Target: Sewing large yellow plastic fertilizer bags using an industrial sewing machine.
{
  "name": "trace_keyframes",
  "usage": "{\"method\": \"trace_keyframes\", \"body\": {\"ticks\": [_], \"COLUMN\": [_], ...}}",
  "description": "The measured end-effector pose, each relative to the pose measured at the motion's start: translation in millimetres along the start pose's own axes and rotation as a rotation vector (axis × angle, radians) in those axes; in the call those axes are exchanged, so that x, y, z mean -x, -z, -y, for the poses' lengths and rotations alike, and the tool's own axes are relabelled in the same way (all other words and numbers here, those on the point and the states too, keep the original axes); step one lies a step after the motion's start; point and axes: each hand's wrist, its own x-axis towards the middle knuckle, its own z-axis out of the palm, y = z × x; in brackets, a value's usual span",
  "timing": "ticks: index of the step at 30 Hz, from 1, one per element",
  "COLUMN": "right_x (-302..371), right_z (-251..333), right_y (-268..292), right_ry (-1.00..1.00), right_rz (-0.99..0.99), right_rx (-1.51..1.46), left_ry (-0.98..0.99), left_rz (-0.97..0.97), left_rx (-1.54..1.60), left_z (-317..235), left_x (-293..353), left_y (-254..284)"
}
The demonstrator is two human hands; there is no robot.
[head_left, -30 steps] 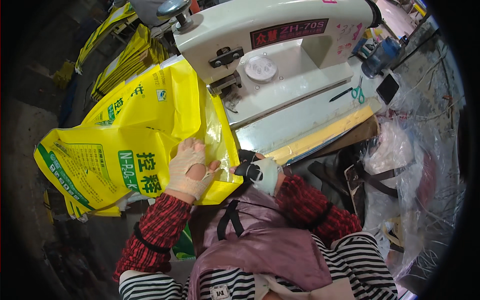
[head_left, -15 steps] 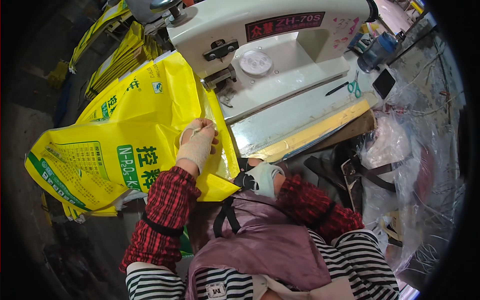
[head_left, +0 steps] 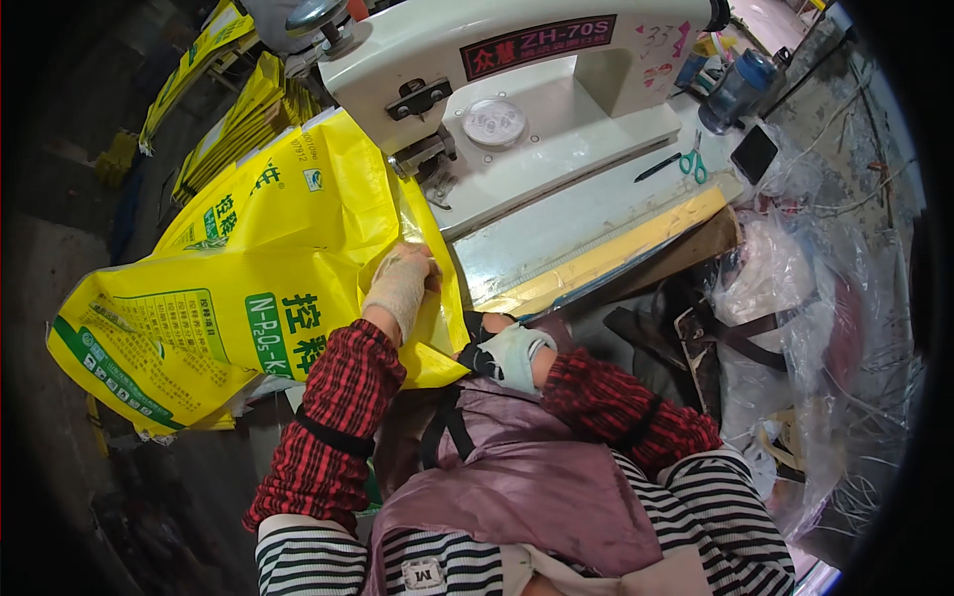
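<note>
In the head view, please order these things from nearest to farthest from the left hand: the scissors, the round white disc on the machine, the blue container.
From the left hand:
1. Round white disc, up on the machine bed.
2. Scissors, farther right on the table.
3. Blue container, top right corner.

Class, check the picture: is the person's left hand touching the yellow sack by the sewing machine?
Touching. The head view shows the gloved left hand lying flat on the yellow sack's edge, no gap visible.

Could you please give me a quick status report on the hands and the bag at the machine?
Left hand flat on the yellow woven bag, near the sewing machine head. Right hand at the bag's lower corner; grip unclear. Nothing in the way.
</note>
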Motion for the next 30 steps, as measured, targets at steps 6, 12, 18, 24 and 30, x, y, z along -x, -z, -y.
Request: {"method": "trace_keyframes", "body": {"ticks": [6, 12, 18, 24, 30], "right_x": [-11.0, -11.1, -15.3, -1.5, -2.6], "right_z": [-19.9, -30.8, -45.4, -71.0, -62.9], "right_y": [-15.9, -28.7, -39.0, -37.8, -29.2], "right_ry": [0.021, 0.157, 0.329, 0.647, 0.437], "right_rz": [0.010, -0.085, -0.158, -0.220, -0.020], "right_rx": [0.006, -0.167, 0.000, 0.059, -0.158], "left_ry": [-0.067, -0.929, -0.258, -0.169, -0.815], "left_rz": [0.119, 0.158, 0.302, 0.388, 0.374], "left_rx": [-0.111, -1.167, -0.599, -0.218, -1.340], "left_z": [14.3, 52.4, 53.3, 61.4, 74.4], "left_x": [-2.7, -12.4, -6.5, 0.6, 7.2], "left_y": [1.9, 16.9, 13.1, 17.2, 18.5]}}
